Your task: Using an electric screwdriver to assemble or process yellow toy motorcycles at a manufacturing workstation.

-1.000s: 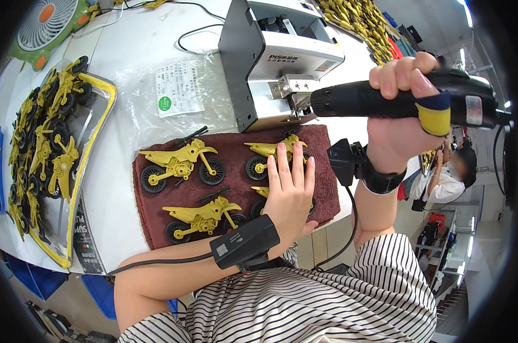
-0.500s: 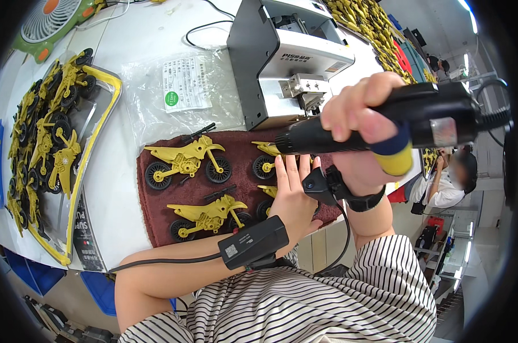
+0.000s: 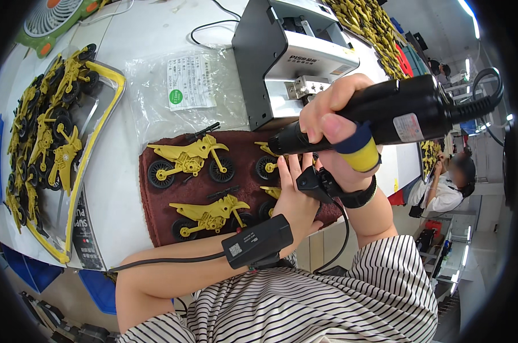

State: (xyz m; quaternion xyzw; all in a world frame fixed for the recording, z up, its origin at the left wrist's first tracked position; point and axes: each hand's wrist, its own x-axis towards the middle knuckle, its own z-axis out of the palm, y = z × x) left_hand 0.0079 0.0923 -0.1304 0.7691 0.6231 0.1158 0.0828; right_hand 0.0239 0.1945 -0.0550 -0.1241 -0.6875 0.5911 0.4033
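My right hand (image 3: 331, 117) is wrapped around a black corded electric screwdriver (image 3: 410, 108), held nearly level and pointing left. The screwdriver's nose is over a yellow toy motorcycle (image 3: 266, 166) with black wheels, just beyond my left fingertips; its bit cannot be made out. My left hand (image 3: 296, 194) lies flat with fingers stretched out, covering much of that motorcycle and part of another toy motorcycle (image 3: 266, 210) nearer me. Two more, an upper toy motorcycle (image 3: 187, 155) and a lower toy motorcycle (image 3: 212, 214), lie on their sides to the left. All rest on a brown cloth (image 3: 149, 197).
Beyond the cloth stands a grey-and-black screw feeder (image 3: 262, 66), with a clear plastic bag (image 3: 147, 86) beside it. At left, a yellow-edged tray (image 3: 77, 194) holds piled motorcycles. A green fan (image 3: 53, 26) is at far left. Another person (image 3: 442, 197) sits at right.
My right hand and the screwdriver have moved left, closer to my left hand. My left hand stays flat over the motorcycles. The whole view has shifted slightly.
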